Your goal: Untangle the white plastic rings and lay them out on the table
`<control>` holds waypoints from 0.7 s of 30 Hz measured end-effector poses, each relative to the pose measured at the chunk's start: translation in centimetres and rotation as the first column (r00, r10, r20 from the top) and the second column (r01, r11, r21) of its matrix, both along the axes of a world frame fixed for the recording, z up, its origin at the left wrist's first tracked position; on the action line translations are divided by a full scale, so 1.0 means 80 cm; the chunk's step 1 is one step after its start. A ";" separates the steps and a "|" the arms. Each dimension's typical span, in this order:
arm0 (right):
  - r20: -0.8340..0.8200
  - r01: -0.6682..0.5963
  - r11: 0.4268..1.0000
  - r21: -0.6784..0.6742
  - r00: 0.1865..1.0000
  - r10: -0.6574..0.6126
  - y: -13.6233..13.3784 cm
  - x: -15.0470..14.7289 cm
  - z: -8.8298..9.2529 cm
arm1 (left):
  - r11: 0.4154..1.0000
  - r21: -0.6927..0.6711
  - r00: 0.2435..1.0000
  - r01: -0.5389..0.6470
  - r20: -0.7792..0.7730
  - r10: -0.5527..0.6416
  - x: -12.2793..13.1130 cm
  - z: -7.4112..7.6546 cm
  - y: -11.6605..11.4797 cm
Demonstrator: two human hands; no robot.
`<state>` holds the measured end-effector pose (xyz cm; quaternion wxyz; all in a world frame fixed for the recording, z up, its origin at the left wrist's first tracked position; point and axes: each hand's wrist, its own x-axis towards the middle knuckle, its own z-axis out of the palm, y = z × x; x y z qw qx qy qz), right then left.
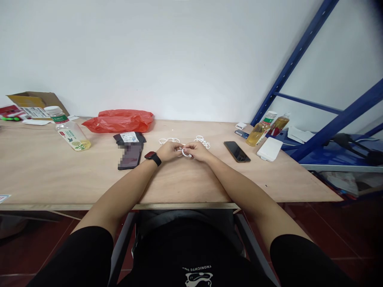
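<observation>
My left hand (169,150) and my right hand (197,151) meet over the middle of the table, fingers pinched together. Between them is a small white ring (183,153), thin and apparently plastic; its loop shows at the fingertips of my right hand. The fingertips of my left hand close on its left side, partly hiding it. Just behind my left hand lie several similar white rings (163,141). Another small heap of white rings (203,141) sits behind my right hand. A black watch (153,158) is on my left wrist.
Left of my hands lie a dark packet (130,155), a red plastic bag (119,120), a drink bottle (72,133) and a cardboard box (38,103). To the right are a phone (237,151), a white case (269,149), another bottle (259,130) and a blue rack (295,59).
</observation>
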<state>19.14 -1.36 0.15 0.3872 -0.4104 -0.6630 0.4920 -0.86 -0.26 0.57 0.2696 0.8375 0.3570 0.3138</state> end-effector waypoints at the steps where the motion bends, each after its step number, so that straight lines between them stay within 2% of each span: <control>1: 0.007 -0.001 1.000 0.000 1.000 0.001 -0.001 -0.001 -0.001 | 1.000 -0.017 0.999 0.022 -0.023 -0.023 0.000 0.001 -0.001; 4: -0.032 0.036 0.999 0.000 0.999 -0.036 0.001 -0.001 -0.001 | 0.999 -0.044 0.998 0.031 -0.053 -0.034 0.000 0.005 -0.001; 10: -0.165 0.185 0.981 0.062 0.971 -0.173 0.017 0.005 -0.002 | 0.993 -0.097 0.994 -0.060 -0.096 0.051 -0.002 0.009 -0.002; 16: -0.122 0.266 0.951 0.159 0.961 -0.248 0.029 0.012 -0.007 | 0.998 -0.057 0.979 -0.011 -0.203 -0.001 -0.001 0.011 -0.007; 21: 0.008 0.276 0.920 0.278 0.957 -0.290 0.032 0.014 -0.010 | 0.992 -0.114 0.996 -0.047 -0.080 0.038 -0.001 0.007 -0.006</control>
